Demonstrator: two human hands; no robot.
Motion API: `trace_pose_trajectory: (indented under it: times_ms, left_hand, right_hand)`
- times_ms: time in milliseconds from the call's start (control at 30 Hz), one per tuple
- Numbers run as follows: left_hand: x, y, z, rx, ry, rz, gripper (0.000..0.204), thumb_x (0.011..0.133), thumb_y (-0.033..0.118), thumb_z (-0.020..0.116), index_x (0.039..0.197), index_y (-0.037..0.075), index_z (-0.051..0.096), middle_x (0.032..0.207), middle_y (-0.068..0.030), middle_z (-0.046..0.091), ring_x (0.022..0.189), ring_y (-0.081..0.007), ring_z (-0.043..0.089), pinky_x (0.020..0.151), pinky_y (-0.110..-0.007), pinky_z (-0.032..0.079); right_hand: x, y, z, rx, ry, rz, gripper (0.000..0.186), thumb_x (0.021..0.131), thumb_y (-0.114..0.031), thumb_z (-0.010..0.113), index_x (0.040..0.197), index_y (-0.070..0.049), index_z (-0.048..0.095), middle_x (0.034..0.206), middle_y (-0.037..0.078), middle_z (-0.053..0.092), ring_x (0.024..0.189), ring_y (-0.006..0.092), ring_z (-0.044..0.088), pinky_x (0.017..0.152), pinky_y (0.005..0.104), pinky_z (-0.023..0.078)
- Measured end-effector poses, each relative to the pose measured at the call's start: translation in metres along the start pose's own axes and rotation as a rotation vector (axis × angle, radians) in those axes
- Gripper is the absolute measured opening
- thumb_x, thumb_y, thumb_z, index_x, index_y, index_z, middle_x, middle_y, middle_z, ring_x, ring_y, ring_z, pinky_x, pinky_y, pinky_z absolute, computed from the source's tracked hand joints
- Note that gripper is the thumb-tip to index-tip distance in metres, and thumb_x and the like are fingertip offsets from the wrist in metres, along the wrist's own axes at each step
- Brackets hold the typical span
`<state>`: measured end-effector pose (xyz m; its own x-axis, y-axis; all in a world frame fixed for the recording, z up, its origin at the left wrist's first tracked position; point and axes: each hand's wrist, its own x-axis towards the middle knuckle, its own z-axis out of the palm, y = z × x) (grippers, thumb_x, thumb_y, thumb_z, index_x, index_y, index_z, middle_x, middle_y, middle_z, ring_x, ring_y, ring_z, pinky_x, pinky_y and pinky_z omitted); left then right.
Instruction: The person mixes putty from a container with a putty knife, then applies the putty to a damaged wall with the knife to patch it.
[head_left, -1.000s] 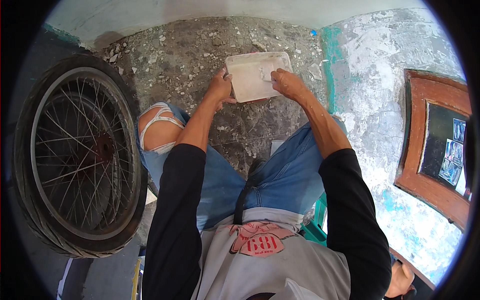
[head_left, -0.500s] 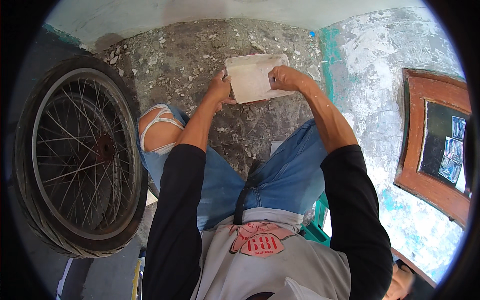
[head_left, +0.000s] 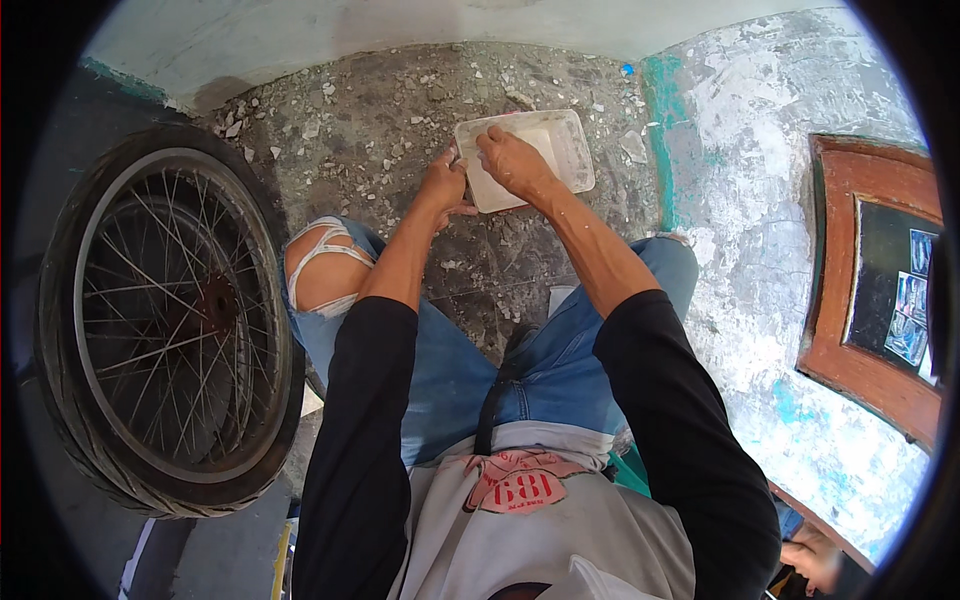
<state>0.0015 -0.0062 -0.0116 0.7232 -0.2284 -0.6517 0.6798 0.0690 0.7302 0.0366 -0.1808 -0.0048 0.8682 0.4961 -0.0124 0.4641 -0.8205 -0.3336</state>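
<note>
A translucent white rectangular plastic container (head_left: 565, 145) is held out in front of me above the grey stone floor. My left hand (head_left: 443, 187) grips its left edge. My right hand (head_left: 511, 160) lies inside the container with its fingers bent, pressing against the bottom; whether it holds anything there is hidden. Both forearms come up from my black sleeves over my blue torn jeans.
A spoked motorcycle wheel with its tyre (head_left: 160, 320) stands at my left. The floor (head_left: 350, 130) is strewn with small chips of rubble. A peeling white and teal wall (head_left: 760, 200) with a wooden-framed opening (head_left: 860, 290) rises at the right. Another person's hand (head_left: 810, 560) shows at the lower right.
My right hand has moved from the container's right edge into the container. The container has tilted slightly and shifted a little toward the right.
</note>
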Motion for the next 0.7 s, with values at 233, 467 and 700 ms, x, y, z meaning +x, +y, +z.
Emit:
trace_pose_trajectory:
  times_ms: [233, 467, 700]
  left_hand:
    - [0.002, 0.0, -0.007, 0.019, -0.002, -0.023, 0.063, 0.11, 0.025, 0.046, 0.165, 0.015, 0.017, 0.109, -0.0196, 0.071, 0.085, -0.0297, 0.075, 0.074, -0.048, 0.066]
    - [0.0, 0.004, 0.0, 0.018, -0.01, 0.009, 0.062, 0.11, 0.024, 0.046, 0.164, 0.014, 0.018, 0.106, -0.0204, 0.07, 0.082, -0.0304, 0.075, 0.07, -0.046, 0.066]
    - [0.003, 0.0, -0.002, 0.034, 0.007, 0.007, 0.062, 0.11, 0.024, 0.046, 0.164, 0.014, 0.018, 0.105, -0.0203, 0.07, 0.079, -0.03, 0.074, 0.068, -0.044, 0.066]
  right_hand:
    - [-0.011, -0.012, -0.01, 0.005, -0.25, -0.042, 0.015, 0.088, -0.01, 0.062, 0.099, 0.0, 0.063, 0.101, 0.02, 0.064, 0.095, 0.0424, 0.068, 0.084, 0.0494, 0.056]
    - [-0.033, 0.0, -0.014, 0.05, -0.371, -0.095, 0.018, 0.083, -0.014, 0.072, 0.094, 0.0, 0.067, 0.094, 0.022, 0.067, 0.09, 0.0423, 0.069, 0.081, 0.0481, 0.056]
    - [-0.017, 0.007, -0.037, 0.187, -0.567, -0.046, 0.016, 0.083, -0.014, 0.072, 0.091, 0.0, 0.07, 0.088, 0.022, 0.07, 0.087, 0.0386, 0.07, 0.077, 0.0445, 0.054]
